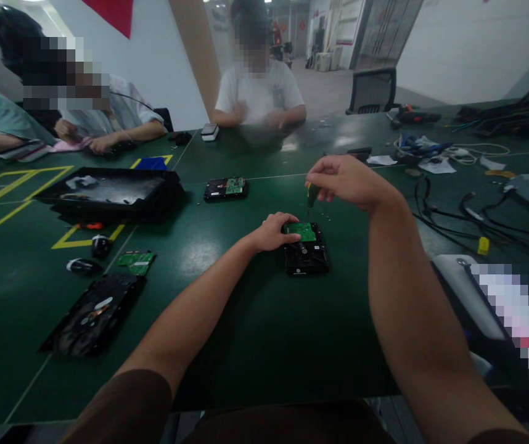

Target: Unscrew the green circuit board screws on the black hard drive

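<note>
Below the right grip (323, 179), closed round a screwdriver (312, 195), the probably dense, rigid hard drive (309, 258), best grasped by its edges, is held by the left grip (275, 233).

no legible text, labels, numbers or signs

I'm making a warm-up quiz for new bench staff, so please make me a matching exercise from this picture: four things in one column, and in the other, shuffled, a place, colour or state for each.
Column one
1. Screwdriver
2. Left hand
3. Loose board
4. Tray

Column two
A. Green, lying off to the left
B. Resting on the drive
C. Black, broad and shallow
D. In the right hand, tip down

Right pairs
1 D
2 B
3 A
4 C
</note>
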Demonstrator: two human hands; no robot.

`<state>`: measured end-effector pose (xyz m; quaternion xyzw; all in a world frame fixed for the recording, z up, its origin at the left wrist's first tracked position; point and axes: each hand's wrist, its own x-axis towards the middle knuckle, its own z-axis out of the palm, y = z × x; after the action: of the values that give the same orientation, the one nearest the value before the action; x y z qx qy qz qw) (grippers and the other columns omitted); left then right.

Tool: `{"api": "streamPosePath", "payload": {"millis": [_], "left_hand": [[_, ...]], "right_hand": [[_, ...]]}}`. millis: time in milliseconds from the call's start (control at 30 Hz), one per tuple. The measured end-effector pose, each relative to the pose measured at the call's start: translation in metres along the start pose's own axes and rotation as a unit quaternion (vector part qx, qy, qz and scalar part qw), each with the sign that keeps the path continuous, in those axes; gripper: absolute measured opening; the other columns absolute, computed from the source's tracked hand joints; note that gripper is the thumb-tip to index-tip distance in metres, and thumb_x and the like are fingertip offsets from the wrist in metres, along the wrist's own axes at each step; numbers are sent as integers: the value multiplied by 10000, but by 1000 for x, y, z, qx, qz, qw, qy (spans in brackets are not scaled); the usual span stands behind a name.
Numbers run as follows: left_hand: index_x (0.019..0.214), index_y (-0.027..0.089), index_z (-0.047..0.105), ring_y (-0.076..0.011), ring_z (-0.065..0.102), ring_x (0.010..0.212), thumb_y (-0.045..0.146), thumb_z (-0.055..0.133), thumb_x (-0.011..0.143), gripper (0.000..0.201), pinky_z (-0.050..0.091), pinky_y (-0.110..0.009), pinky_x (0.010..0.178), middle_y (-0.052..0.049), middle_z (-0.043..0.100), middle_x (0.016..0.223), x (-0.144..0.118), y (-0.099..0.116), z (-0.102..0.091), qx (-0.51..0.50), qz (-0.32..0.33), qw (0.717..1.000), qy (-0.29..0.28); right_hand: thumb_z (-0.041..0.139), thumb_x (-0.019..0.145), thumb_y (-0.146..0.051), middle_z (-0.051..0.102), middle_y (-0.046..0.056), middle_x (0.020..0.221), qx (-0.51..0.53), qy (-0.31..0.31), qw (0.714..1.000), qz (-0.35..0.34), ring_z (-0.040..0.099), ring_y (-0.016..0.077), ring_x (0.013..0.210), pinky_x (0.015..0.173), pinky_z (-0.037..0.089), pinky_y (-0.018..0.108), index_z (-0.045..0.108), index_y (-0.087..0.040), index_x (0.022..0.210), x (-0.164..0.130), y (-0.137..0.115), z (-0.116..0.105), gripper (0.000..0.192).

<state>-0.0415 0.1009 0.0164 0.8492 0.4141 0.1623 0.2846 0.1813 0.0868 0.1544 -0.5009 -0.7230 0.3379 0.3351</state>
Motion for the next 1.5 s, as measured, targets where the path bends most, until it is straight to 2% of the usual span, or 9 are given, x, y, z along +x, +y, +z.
{"api": "streamPosePath", "payload": {"millis": [300, 567, 767, 867, 967, 1133, 1267, 1367, 1500], "left_hand": [[1342, 243, 617, -322, 560, 1237, 525, 672, 877, 547, 441, -510, 1100, -112, 631, 1322, 0, 1, 0, -2, -2, 1000, 2], [1357, 221, 605, -324, 550, 1245, 531, 664, 876, 575, 438, -504, 1100, -125, 623, 1329, 0, 1, -1, 0, 5, 1000, -4], [1365, 237, 602, -330, 549, 1246, 525, 672, 870, 577, 432, -516, 1108, -120, 625, 1328, 0, 2, -1, -3, 1, 1000, -5], [1358, 259, 610, -330, 549, 1244, 515, 679, 869, 556, 431, -526, 1112, -110, 629, 1326, -1, 2, -2, -7, -1, 1000, -4], [1357, 269, 613, -332, 551, 1234, 521, 687, 865, 558, 433, -539, 1107, -108, 629, 1330, 0, 2, -2, -10, 0, 1000, -7], [1366, 249, 607, -330, 560, 1228, 543, 681, 868, 582, 446, -521, 1091, -114, 628, 1331, 1, -2, -1, -5, 4, 1000, -10], [1363, 244, 607, -326, 563, 1228, 540, 681, 869, 581, 446, -516, 1094, -112, 631, 1323, 3, -3, 0, 3, 7, 1000, -8], [1360, 242, 607, -325, 563, 1223, 536, 681, 872, 575, 444, -517, 1093, -115, 636, 1315, 3, -4, 0, 4, 9, 1000, -9], [1370, 247, 599, -323, 560, 1228, 543, 679, 872, 585, 446, -516, 1089, -114, 628, 1327, 2, -4, -1, 0, 7, 1000, -13]], "right_hand": [[802, 867, -426, 703, 50, 701, 19, 17, 1000, 5, 630, 151, 587, 516, 506, 312, 698, -202, 860, -5, 5, -3, 247], [769, 898, -399, 708, 51, 744, 28, 15, 999, 0, 626, 142, 594, 555, 532, 313, 677, -202, 873, -9, 8, -3, 219], [714, 923, -323, 712, 60, 812, 69, 12, 997, 20, 665, 169, 651, 599, 564, 343, 689, -210, 927, -6, 11, -2, 115], [730, 904, -311, 698, 48, 791, 50, 9, 999, 5, 640, 167, 656, 575, 528, 333, 705, -221, 932, -6, 10, -3, 98], [761, 880, -323, 689, 49, 778, 29, 31, 999, -7, 623, 164, 667, 547, 494, 316, 697, -221, 884, -6, 13, -3, 121], [787, 864, -353, 681, 42, 726, 43, 67, 997, 21, 571, 125, 534, 438, 396, 289, 640, -213, 843, -3, 19, 0, 204], [726, 917, -314, 732, 65, 861, 90, 40, 995, 15, 599, 112, 555, 478, 451, 285, 655, -204, 857, -4, 16, 1, 144], [716, 927, -306, 716, 58, 823, 110, 14, 993, 28, 639, 137, 613, 551, 510, 303, 683, -204, 878, -7, 13, -4, 118], [772, 888, -309, 681, 27, 738, 59, 18, 998, 4, 601, 136, 613, 551, 477, 302, 710, -214, 861, -10, 14, -11, 117]]}}
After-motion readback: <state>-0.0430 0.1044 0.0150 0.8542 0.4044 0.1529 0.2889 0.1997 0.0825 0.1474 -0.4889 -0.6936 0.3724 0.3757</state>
